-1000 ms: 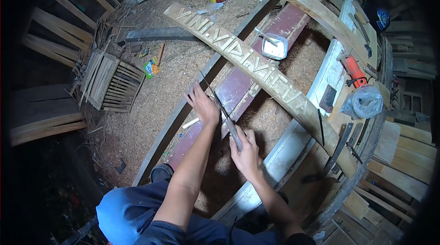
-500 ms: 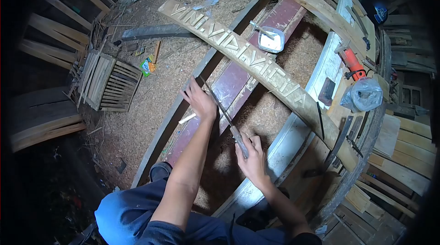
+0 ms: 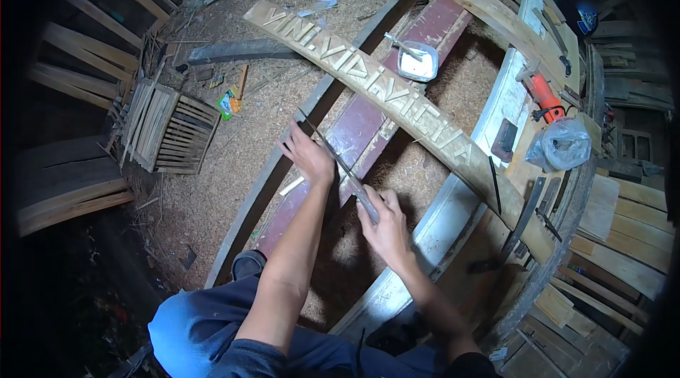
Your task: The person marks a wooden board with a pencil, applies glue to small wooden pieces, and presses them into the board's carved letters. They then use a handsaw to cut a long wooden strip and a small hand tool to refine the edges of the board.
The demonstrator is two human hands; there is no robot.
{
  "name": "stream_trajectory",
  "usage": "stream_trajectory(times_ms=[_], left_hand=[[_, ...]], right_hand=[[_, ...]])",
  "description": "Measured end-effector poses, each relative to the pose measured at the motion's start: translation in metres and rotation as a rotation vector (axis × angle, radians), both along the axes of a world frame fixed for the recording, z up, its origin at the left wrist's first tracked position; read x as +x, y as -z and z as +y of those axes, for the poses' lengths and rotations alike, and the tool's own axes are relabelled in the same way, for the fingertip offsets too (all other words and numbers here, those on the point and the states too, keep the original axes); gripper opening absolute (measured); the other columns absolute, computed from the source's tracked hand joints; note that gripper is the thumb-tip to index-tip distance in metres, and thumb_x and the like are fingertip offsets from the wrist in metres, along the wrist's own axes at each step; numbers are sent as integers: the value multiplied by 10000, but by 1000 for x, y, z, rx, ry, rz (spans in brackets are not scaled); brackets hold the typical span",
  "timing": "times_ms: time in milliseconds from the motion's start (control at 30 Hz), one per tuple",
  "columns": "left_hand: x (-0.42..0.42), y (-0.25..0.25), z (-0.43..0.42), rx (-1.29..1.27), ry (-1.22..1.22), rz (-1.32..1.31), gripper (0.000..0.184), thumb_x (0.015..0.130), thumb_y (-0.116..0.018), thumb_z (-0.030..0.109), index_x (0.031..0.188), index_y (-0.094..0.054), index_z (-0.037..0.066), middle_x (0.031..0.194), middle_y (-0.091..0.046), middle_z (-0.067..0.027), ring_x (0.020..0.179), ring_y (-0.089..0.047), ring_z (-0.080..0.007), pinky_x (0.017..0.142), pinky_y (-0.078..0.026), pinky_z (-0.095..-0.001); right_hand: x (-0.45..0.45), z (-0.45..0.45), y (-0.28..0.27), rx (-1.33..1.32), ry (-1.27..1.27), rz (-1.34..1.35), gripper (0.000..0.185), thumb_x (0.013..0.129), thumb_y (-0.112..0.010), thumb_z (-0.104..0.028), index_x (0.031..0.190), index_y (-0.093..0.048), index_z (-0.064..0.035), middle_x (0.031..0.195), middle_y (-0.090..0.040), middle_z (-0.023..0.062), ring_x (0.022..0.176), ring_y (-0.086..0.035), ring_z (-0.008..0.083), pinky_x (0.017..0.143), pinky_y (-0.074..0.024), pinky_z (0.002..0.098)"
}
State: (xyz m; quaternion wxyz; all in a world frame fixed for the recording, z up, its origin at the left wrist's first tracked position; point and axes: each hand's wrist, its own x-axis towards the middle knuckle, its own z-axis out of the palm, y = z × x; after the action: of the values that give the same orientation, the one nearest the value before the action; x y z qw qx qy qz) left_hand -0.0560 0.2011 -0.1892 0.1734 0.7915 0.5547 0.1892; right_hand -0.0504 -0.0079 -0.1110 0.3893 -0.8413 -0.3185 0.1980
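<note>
My right hand (image 3: 387, 231) is closed around the handle of a handsaw (image 3: 333, 154), whose narrow blade slants up and left past my other hand. My left hand (image 3: 309, 157) lies just left of the blade, over the edge of a grey beam (image 3: 262, 190), with its fingers bent and pressed down. What sits under those fingers is hidden. A pale wooden strip (image 3: 291, 185) shows beside my left wrist, above a maroon plank (image 3: 354, 119). Farther out, a long board with raised wooden letters (image 3: 375, 81) lies across the beam and plank.
A tub of white paste (image 3: 418, 63) with a brush stands behind the lettered board. To the right are an orange power tool (image 3: 545, 98), a plastic bag (image 3: 565, 146) and a second saw (image 3: 520, 226). A slatted wooden crate (image 3: 170, 127) rests on the shavings-covered floor.
My right hand has pushed the saw a little up and left, so its tip reaches farther past my left fingers. My left hand stays nearly still.
</note>
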Motion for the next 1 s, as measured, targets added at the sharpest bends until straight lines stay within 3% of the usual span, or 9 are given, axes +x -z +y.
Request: stream_trajectory(times_ms=[67, 133, 233, 333, 400, 633, 700, 867, 1000], left_hand=[[0, 4, 0, 9, -13, -12, 821, 831, -678, -21, 1568, -317, -50, 1420, -568, -244, 1422, -442, -366, 1301, -124, -523], [0, 6, 0, 62, 2, -9, 907, 769, -756, -19, 1557, -308, -57, 1405, -576, -223, 1402, -456, -358, 1304, -96, -543], [-2, 7, -1, 35, 6, -3, 919, 767, -749, -24, 1565, -294, -52, 1406, -572, -225, 1402, -455, -358, 1301, -104, -546], [-1, 4, 0, 16, -5, -10, 919, 765, -735, -34, 1568, -289, -50, 1409, -569, -227, 1400, -458, -352, 1298, -111, -548], [1, -2, -3, 39, 3, -45, 793, 828, -658, -32, 1555, -342, -50, 1377, -594, -235, 1388, -463, -367, 1289, -135, -546], [2, 3, 0, 6, -46, -38, 769, 850, -663, -16, 1552, -350, -44, 1387, -584, -236, 1377, -472, -369, 1291, -147, -534], [2, 3, 0, 3, -39, -29, 763, 856, -660, -10, 1552, -350, -43, 1392, -581, -236, 1376, -471, -370, 1291, -149, -533], [2, 5, -2, 19, -3, -35, 750, 874, -641, -2, 1560, -341, -40, 1403, -571, -241, 1381, -466, -371, 1291, -148, -534], [-1, 5, -1, 80, 12, -75, 754, 871, -629, -7, 1563, -332, -43, 1390, -571, -253, 1382, -464, -373, 1293, -147, -534]], right_hand=[[-2, -20, -2, 31, 12, -65, 375, 963, -710, -190, 1326, -656, -116, 1028, -571, 205, 824, -674, 458, 697, -545, 525], [-3, -23, -2, 38, 2, -77, 370, 961, -713, -183, 1321, -663, -110, 1012, -575, 207, 826, -666, 446, 700, -539, 514], [5, 7, 1, 62, 20, 24, 374, 945, -721, -148, 1311, -671, -90, 988, -579, 201, 815, -643, 410, 712, -524, 496], [5, -1, 10, 110, -4, -68, 384, 937, -725, -143, 1312, -672, -83, 983, -583, 193, 836, -646, 395, 734, -523, 492], [1, -19, 6, 88, 1, -55, 388, 934, -728, -144, 1313, -674, -82, 985, -587, 193, 854, -644, 390, 751, -523, 479], [8, 9, -1, 0, 13, 75, 392, 939, -740, -154, 1319, -669, -95, 988, -585, 203, 855, -645, 402, 742, -530, 467], [5, -17, 1, 99, 6, -46, 389, 941, -735, -163, 1318, -664, -96, 975, -584, 198, 823, -649, 408, 725, -529, 483], [11, 7, -4, 33, 2, 34, 386, 947, -725, -190, 1318, -663, -107, 986, -582, 187, 845, -663, 397, 728, -533, 491], [9, -13, 2, 59, -21, -67, 376, 926, -738, -156, 1294, -682, -106, 1016, -587, 183, 840, -679, 395, 717, -538, 498]])
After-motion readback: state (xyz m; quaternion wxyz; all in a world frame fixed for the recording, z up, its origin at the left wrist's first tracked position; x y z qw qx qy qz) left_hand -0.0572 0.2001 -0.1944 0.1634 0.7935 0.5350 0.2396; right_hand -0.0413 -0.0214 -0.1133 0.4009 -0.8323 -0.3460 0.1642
